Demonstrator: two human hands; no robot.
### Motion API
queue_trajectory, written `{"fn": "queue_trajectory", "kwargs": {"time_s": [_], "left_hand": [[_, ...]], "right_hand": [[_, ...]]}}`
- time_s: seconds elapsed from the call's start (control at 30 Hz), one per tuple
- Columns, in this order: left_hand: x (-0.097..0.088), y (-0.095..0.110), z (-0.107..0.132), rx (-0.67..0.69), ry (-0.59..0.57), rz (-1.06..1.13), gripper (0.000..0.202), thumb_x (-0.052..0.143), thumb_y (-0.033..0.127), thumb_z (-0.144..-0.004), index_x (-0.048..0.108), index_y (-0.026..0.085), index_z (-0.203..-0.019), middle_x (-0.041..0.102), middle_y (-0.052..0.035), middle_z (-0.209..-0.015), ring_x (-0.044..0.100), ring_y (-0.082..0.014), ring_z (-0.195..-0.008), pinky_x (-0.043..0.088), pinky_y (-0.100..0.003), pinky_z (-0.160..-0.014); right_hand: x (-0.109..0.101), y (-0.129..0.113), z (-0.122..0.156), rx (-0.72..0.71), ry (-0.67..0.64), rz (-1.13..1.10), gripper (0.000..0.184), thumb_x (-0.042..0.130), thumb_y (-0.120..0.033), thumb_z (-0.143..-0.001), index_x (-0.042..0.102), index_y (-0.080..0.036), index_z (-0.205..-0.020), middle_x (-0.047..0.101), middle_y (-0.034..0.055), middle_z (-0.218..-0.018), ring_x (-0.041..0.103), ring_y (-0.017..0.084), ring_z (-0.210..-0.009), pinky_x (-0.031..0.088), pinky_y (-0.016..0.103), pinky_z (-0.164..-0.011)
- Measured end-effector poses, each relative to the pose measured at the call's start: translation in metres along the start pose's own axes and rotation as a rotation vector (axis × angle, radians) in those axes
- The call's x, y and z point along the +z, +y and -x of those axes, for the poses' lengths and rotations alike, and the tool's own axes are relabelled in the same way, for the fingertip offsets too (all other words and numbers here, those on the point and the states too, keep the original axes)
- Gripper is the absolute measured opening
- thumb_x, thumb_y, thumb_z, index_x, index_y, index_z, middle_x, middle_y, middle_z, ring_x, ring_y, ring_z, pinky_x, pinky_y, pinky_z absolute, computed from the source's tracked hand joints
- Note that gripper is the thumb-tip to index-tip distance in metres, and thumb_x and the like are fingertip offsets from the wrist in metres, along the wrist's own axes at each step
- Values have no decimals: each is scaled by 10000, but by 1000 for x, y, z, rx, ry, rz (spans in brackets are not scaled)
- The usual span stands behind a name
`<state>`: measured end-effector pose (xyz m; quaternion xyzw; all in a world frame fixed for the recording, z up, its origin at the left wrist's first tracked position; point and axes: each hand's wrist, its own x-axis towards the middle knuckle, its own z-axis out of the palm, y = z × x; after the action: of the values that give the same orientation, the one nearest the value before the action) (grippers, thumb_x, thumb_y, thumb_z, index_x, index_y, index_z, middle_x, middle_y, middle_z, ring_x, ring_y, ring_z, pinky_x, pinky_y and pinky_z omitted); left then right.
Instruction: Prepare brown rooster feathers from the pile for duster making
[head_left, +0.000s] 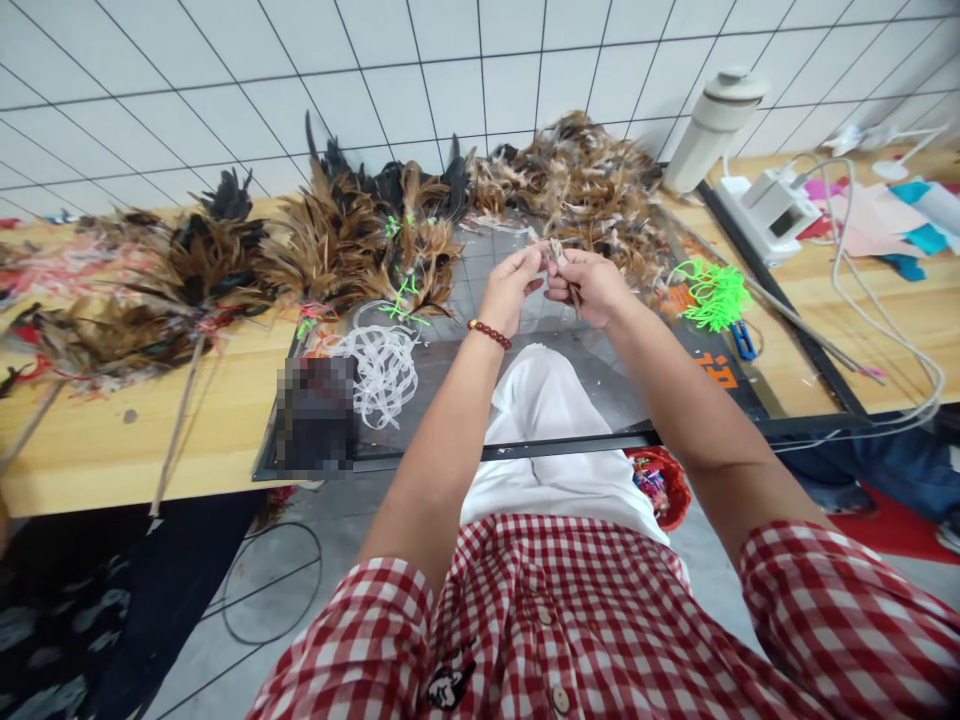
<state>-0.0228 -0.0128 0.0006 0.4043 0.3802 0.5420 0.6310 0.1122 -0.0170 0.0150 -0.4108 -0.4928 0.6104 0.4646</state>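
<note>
My right hand [592,287] is closed round a small bunch of brown feathers [576,297], whose pale ends stick up above the fingers. Close beside it, my left hand [514,283] has thumb and fingers pinched together near those pale ends; whatever lies between them is too small to make out. Both hands are raised over a dark glass-like panel [450,385]. Beyond them lies a large heap of loose brown feathers [592,180]. Tied brown and black feather bunches [337,235] with green strings lie to the left.
White plastic strips [382,375] are coiled at left. Bright green strings [712,295] lie at right near a blue cutter [744,340]. A white bottle [712,130] and a power strip [765,215] with cables stand behind. Feather dusters with sticks [180,425] lie far left. A red basket [679,490] is below.
</note>
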Motion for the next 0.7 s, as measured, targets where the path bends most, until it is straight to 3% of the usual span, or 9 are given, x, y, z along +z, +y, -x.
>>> {"fn": "queue_trajectory", "kwargs": {"time_s": [0.1,0.23,0.37,0.53,0.63,0.7], "left_hand": [[1,-4,2,-27,-84,27,171,779,338,-919,770,167,-919,627,28,-729,648,-70,-750,520,-201,-797],[3,-4,2,-27,-56,31,180,791,315,-912,756,157,-833,613,37,-690,590,-44,-642,498,-183,-712],[2,-3,0,10,40,25,242,811,357,-897,730,166,-773,638,30,-666,484,-32,-519,435,-184,-567],[4,-7,-2,-36,57,40,253,753,422,-943,754,179,-872,576,41,-601,516,-51,-510,448,-185,-564],[5,-11,-6,6,69,44,270,723,435,-964,717,183,-867,630,24,-651,569,-63,-563,483,-182,-597],[6,-13,-7,52,116,33,282,713,443,-971,683,189,-851,611,33,-635,586,-67,-585,500,-176,-618]], "right_hand": [[5,-9,7,144,-10,-92,327,574,-97,-958,528,-170,-642,356,-54,-554,300,65,-501,280,164,-486],[8,-15,12,233,13,-58,412,475,-35,-998,546,-148,-608,360,-49,-530,281,55,-470,241,165,-459],[13,-10,11,271,-35,28,452,508,-184,-1074,588,-141,-631,329,-67,-514,234,50,-462,207,185,-462],[14,2,6,212,-59,29,425,658,-333,-1018,511,-194,-644,255,-104,-514,174,55,-460,226,207,-483],[2,5,4,110,-7,397,407,617,-372,-1008,520,-209,-649,366,-56,-532,333,101,-496,354,245,-543],[-11,6,4,-110,155,808,314,595,-355,-994,613,-198,-723,582,31,-671,562,181,-670,489,304,-686]]}}
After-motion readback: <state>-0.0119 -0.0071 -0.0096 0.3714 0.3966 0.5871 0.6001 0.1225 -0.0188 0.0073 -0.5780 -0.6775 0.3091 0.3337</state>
